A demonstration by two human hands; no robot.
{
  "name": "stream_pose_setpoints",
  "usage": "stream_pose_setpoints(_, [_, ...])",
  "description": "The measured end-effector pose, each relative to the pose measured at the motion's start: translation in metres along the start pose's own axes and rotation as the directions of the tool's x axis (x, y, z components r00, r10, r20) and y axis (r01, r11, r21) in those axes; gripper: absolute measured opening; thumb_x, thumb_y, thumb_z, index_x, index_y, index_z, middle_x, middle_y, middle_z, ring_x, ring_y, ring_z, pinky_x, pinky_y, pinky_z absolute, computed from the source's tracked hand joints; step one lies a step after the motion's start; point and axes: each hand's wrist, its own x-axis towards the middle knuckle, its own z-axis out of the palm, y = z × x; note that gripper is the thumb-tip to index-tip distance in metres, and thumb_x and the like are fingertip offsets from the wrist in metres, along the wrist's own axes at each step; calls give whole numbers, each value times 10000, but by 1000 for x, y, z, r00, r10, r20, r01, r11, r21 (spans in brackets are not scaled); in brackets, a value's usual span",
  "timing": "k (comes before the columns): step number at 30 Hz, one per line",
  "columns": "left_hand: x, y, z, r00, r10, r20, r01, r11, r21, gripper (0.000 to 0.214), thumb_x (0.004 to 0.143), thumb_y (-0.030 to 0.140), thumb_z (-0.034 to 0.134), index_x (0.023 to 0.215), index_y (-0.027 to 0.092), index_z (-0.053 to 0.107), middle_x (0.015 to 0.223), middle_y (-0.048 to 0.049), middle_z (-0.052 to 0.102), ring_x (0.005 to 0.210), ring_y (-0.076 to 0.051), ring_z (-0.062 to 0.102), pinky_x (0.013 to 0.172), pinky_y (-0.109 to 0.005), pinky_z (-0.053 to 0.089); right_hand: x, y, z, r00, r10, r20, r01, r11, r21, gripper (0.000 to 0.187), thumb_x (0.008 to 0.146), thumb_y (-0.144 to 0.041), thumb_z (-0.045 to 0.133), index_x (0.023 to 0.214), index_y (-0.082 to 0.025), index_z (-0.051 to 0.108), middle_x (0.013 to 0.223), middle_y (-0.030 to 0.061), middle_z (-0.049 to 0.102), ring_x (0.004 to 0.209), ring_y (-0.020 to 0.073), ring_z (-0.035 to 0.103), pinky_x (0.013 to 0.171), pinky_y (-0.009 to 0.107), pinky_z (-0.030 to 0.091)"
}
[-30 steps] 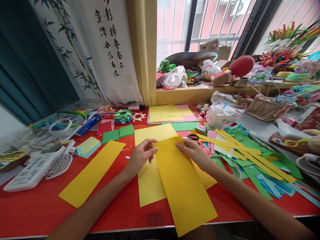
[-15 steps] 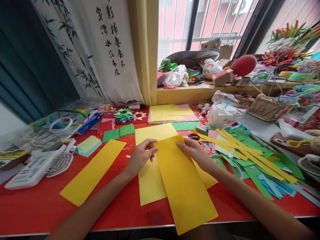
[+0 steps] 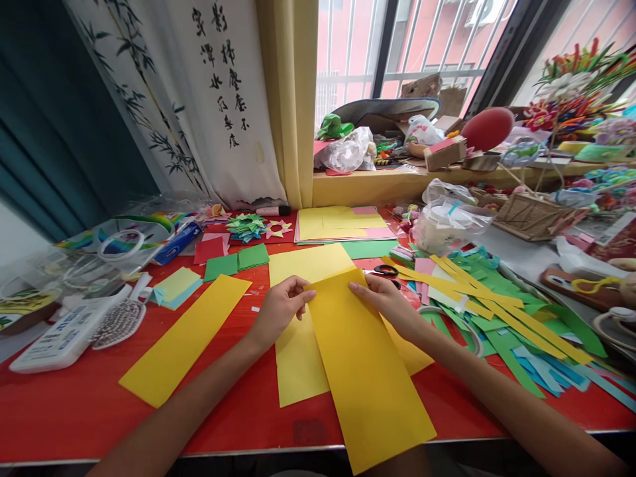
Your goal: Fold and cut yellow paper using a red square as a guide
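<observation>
A long sheet of deep yellow paper (image 3: 370,377) is held up by its far end, between my two hands. My left hand (image 3: 283,305) pinches its far left corner with thumb and fingers. At the far right corner, my right hand (image 3: 382,298) grips the edge, thumb on top. The sheet's near end reaches past the table's front edge. Beneath it lie a pale yellow sheet (image 3: 301,368) and another deep yellow piece (image 3: 407,351), both partly covered. Off to the left rests a yellow paper strip (image 3: 186,338). Black-handled scissors (image 3: 386,270) lie just beyond my right hand, partly hidden.
Green, blue and yellow paper strips (image 3: 501,311) heap up on the right of the red table (image 3: 238,424). Green paper squares (image 3: 221,268) and a white box (image 3: 62,338) are at left. A paper stack (image 3: 328,225) and a plastic-wrapped tub (image 3: 442,225) stand at the back.
Both hands keep their hold on the yellow sheet in nearly the same place. Its near end has dropped slightly toward me. The camera view has shifted a little.
</observation>
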Motion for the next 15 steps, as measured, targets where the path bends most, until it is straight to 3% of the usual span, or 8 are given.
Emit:
stream_pose_setpoints(7, [1, 0, -3, 999, -37, 2, 37, 998, 45, 226, 719, 379, 590, 675, 174, 507, 524, 53, 449, 478, -71, 415, 454, -192, 344, -1, -2, 1, 999, 7, 37, -6, 1000, -5, 289, 799, -392, 541, 998, -190, 596, 934, 55, 658, 768, 190, 636, 666, 298, 493])
stream_pose_setpoints(15, [1, -2, -4, 999, -52, 12, 51, 996, 76, 256, 715, 392, 595, 643, 181, 469, 501, 62, 427, 467, -71, 398, 452, -200, 300, 1, 1, -1, 999, -42, -2, 42, 999, -9, 258, 790, -393, 551, 959, -203, 589, 936, 42, 649, 788, 194, 628, 694, 307, 489])
